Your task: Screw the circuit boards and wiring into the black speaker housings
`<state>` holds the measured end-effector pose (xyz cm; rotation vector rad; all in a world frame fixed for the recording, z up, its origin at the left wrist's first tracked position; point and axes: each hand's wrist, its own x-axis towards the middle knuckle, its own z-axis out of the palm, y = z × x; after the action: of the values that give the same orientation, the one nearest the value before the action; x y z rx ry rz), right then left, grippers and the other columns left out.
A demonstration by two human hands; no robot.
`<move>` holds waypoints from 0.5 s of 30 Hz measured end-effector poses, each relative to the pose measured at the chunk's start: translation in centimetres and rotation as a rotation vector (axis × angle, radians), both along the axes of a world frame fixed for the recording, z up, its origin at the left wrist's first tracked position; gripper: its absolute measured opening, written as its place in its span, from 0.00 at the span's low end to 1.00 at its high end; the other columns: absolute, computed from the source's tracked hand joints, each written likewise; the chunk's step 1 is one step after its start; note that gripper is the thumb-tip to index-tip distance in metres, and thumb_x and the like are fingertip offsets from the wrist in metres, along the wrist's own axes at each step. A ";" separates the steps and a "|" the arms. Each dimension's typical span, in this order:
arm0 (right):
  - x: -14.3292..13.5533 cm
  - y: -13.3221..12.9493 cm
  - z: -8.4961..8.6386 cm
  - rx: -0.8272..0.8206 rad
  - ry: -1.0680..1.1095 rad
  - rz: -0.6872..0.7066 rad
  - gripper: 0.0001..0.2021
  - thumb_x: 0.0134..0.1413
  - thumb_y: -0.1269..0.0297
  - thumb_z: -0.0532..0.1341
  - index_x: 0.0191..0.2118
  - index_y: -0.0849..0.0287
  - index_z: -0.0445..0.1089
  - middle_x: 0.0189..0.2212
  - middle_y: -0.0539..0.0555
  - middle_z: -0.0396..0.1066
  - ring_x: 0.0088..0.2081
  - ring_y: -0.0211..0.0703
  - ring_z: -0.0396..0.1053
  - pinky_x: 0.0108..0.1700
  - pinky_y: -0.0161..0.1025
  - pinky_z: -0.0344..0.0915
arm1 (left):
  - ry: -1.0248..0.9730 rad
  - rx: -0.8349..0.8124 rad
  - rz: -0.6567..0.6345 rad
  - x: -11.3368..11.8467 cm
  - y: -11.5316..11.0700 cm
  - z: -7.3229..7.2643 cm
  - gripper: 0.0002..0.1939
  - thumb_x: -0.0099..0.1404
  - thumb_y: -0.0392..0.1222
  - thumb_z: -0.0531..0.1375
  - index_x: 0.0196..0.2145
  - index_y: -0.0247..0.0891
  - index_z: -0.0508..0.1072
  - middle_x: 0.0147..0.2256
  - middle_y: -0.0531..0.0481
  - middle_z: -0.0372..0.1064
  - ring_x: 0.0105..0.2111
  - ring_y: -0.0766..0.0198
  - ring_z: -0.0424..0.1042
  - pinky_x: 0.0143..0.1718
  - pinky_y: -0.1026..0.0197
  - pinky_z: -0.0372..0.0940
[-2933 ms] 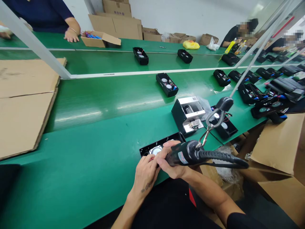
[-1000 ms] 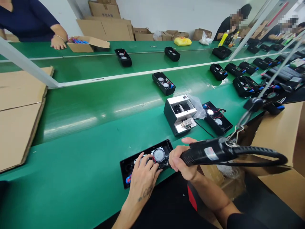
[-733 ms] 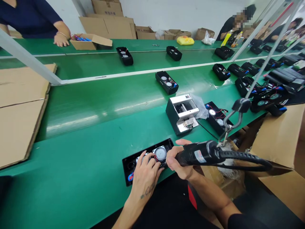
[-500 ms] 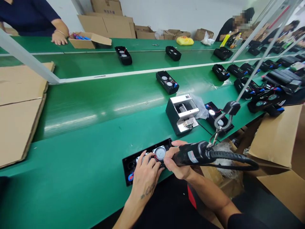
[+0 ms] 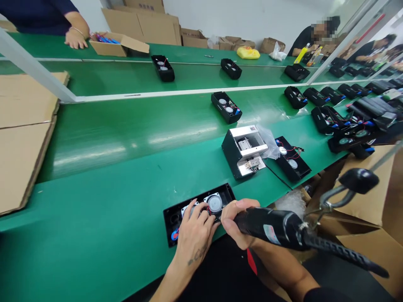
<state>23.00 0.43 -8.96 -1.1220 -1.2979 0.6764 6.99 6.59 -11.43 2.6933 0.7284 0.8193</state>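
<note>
Right hand (image 5: 239, 222) grasping black power tool (image 5: 267, 226) beside uncovered case (image 5: 225, 193); left hand (image 5: 193, 235) over case, grip unclear. Two speakers (image 5: 214, 204) sit inside; fastening hidden.

A factory assembly floor: long green worktops (image 5: 103, 205), rows of open black plastic speaker housings (image 5: 226, 107), workers seated alongside (image 5: 304, 40).

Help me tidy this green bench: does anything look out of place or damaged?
A crumpled clear plastic bag sits between the black-and-silver boxy machine and an open black rectangular housing, like stray packaging. That housing's thin red wires trail past its rim, looking untidy. I see no clear damage.
</note>
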 end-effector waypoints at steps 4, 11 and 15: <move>-0.6 0.7 2.1 0.182 -0.075 -0.040 0.21 0.67 0.76 0.54 0.59 0.57 0.46 0.27 0.46 0.58 0.31 0.20 0.61 0.38 0.23 0.66 | -0.020 -0.023 -0.004 0.1 -0.1 -0.1 0.14 0.80 0.37 0.53 0.38 0.34 0.76 0.34 0.48 0.70 0.52 0.52 0.72 0.71 0.39 0.55; -1.3 0.0 1.8 0.143 -0.131 -0.148 0.20 0.66 0.75 0.55 0.57 0.58 0.47 0.28 0.46 0.60 0.33 0.21 0.65 0.42 0.26 0.69 | -0.044 -0.039 -0.030 0.0 -0.4 -0.8 0.14 0.79 0.33 0.52 0.40 0.31 0.76 0.34 0.46 0.68 0.53 0.50 0.70 0.70 0.34 0.57; -1.5 0.2 1.3 0.174 -0.138 -0.140 0.22 0.63 0.77 0.55 0.59 0.55 0.48 0.27 0.46 0.59 0.31 0.21 0.65 0.42 0.28 0.69 | -0.053 -0.064 -0.024 0.0 -0.5 -1.1 0.12 0.79 0.33 0.52 0.41 0.31 0.75 0.34 0.46 0.68 0.54 0.49 0.70 0.66 0.32 0.60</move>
<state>21.49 0.61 -7.68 -1.1196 -1.3535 0.3802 7.00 6.09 -12.55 2.6080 0.6976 0.8433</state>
